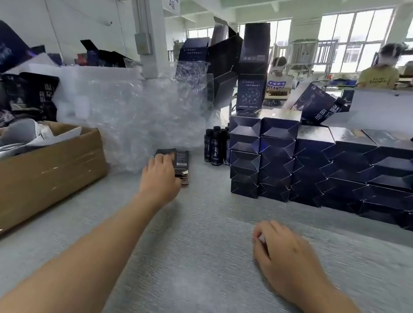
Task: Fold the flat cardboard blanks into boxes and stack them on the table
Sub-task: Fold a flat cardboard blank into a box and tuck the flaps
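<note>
Left hand [160,175] reaches out, fingers laid over a small pile of flat blanks [182,161] lying on the grey table [195,240] beside the bubble wrap [131,110]; can't tell if it grips them. Right hand [289,255] rests on the table, fingers loosely curled, holding nothing. Folded boxes [275,160] stand stacked at right, dark bottles [216,144] just beside them.

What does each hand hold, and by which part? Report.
Left hand lies on the left side of the stack of flat dark cardboard blanks; grip unclear. Right hand apparently holds nothing.
</note>
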